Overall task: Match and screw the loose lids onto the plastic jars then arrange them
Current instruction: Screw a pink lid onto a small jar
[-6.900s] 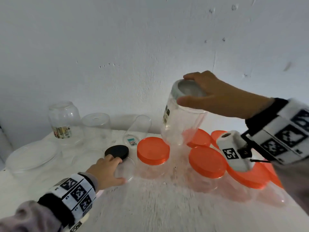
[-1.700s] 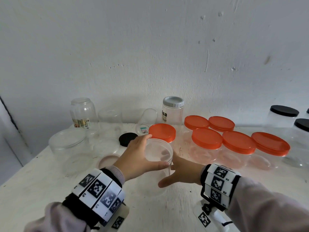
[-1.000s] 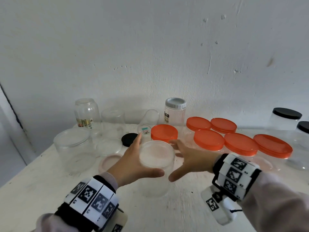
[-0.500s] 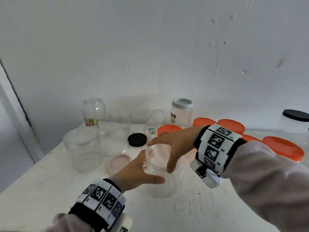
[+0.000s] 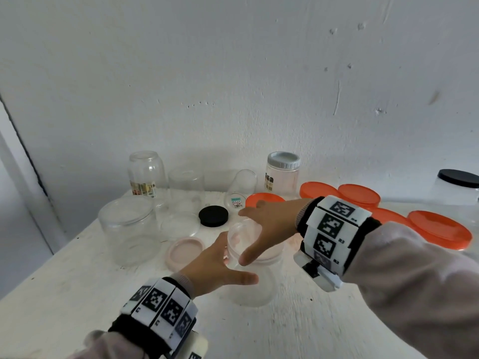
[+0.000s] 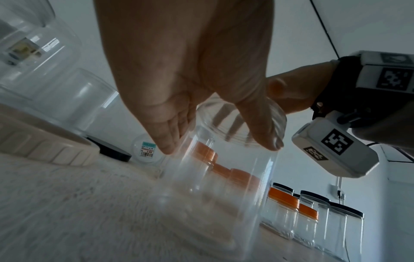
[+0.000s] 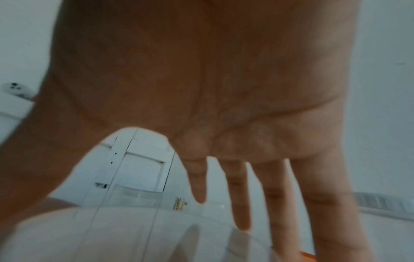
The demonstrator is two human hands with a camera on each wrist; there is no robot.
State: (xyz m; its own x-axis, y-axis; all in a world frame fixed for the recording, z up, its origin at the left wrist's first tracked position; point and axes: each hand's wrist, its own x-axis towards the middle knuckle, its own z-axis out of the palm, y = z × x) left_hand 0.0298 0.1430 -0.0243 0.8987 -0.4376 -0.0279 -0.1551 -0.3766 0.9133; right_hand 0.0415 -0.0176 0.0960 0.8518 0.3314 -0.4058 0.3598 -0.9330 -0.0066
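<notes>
Head view is showing the left hand (image 5: 215, 265) curling its fingers and thumb round the neck of a clear jar (image 5: 252, 286) that is standing upright on the white surface (image 5: 298, 330). Directly above that hand, the right hand (image 5: 269, 224) is reaching over the jar's mouth with fingers spread and straight, thumb hanging down at the rim; whether it is touching the jar I cannot tell. Left wrist view is showing the left hand's fingers (image 6: 170, 140) lying against the jar's wall. Just left of the left hand, a pale pink lid (image 5: 185, 251) is lying loose. Beyond it a black lid (image 5: 213, 216) is sitting flat, with open clear jars (image 5: 129, 229) further left. Past the right hand, orange-lidded jars (image 5: 438, 229) are standing in a row, and a grey-lidded jar (image 5: 282, 174) is standing by the wall.
</notes>
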